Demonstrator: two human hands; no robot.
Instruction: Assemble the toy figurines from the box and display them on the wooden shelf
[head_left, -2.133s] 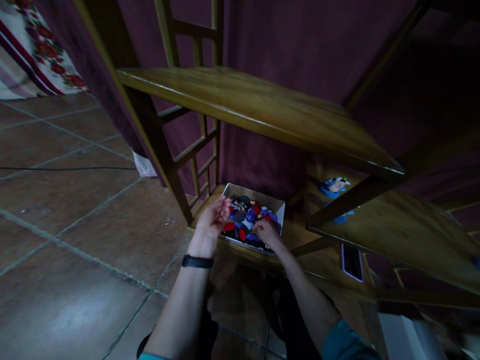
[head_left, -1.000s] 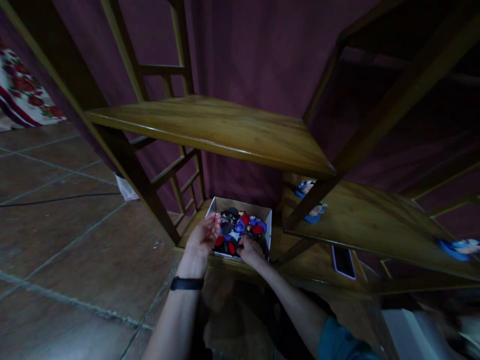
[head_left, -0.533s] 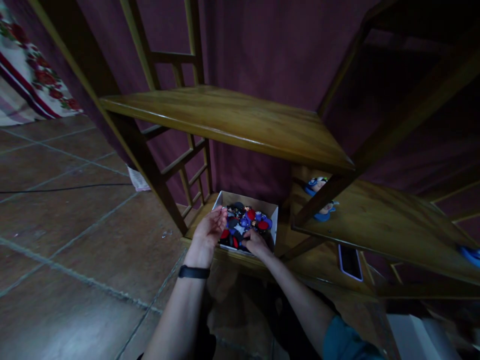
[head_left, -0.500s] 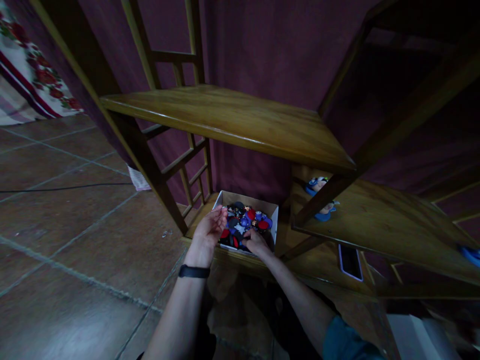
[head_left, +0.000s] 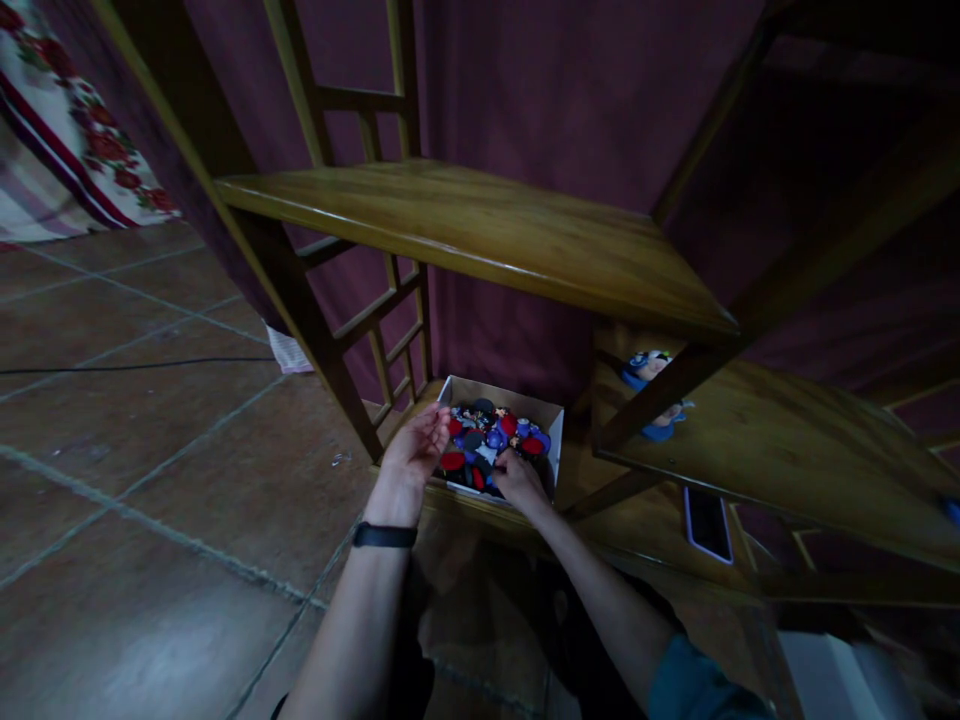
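the box (head_left: pixel 541 412) stood on the bottom shelf (head_left: pixel 581 462) and contained the small toys (head_left: pixel 496 438). the left hand (head_left: pixel 417 442) was positioned at the box's left side, palm up, fingers unclosed and slightly curved. the right hand (head_left: pixel 520 480) reached into the box, fingers bent among the toys; its grip could not be determined.

Looks forward and down from the person's head, near the shelves (head_left: pixel 480 222), taking in left hand (head_left: pixel 417 445), right hand (head_left: pixel 519 481), box (head_left: pixel 556 440) and tiled floor (head_left: pixel 172 440) to the left.
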